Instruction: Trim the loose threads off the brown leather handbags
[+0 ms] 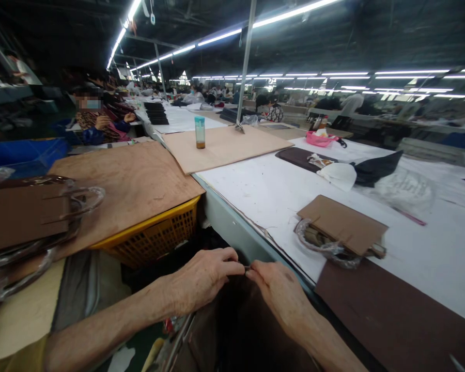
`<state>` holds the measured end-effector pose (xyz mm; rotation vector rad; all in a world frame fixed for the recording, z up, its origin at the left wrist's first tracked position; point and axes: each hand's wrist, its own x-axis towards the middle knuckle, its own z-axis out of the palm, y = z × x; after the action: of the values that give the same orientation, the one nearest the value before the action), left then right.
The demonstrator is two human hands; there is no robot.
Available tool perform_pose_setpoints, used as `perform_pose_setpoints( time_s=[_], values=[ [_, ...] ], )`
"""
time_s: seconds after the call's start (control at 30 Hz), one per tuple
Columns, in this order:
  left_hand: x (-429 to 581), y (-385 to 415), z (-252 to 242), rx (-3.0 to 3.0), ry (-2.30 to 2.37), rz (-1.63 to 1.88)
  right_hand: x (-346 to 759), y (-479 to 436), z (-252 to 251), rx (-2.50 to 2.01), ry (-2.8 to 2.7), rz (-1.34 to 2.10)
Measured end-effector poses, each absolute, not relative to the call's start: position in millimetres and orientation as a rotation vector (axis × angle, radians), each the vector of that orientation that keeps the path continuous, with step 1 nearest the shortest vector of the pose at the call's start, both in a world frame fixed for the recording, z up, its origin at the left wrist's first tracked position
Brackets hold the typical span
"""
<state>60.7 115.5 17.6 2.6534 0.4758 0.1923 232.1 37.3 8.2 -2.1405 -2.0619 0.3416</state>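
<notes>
My left hand (pixel 207 276) and my right hand (pixel 281 294) meet over my lap, just off the table's edge. Thumb and fingers of both are pinched together around something thin and small, mostly hidden by the fingertips; I cannot tell its kind. Dark material lies in shadow below them. To the right, on the white-covered table (pixel 248 191), rests a brown handbag (pixel 344 219) with its handles wrapped in clear plastic. A dark brown sheet (pixel 399 315) lies in front of that bag.
Left of me, brown handbags (pixel 27 214) lie by a plywood board (pixel 132 175) over a yellow basket (pixel 151 235). A bottle (pixel 200 133) stands on a tan board (pixel 228 147). Farther back are a pink basket (pixel 321 139), a blue bin (pixel 23 155) and a seated person (pixel 101 121).
</notes>
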Motion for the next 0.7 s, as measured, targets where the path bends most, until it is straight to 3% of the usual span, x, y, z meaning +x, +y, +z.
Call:
perform_pose_setpoints(
  time_s=[0.7],
  values=[
    [81.1,110.6,8.7,2.781,0.740,-0.023,234.5,38.2,-7.1,-2.205,-2.036,0.218]
  ],
)
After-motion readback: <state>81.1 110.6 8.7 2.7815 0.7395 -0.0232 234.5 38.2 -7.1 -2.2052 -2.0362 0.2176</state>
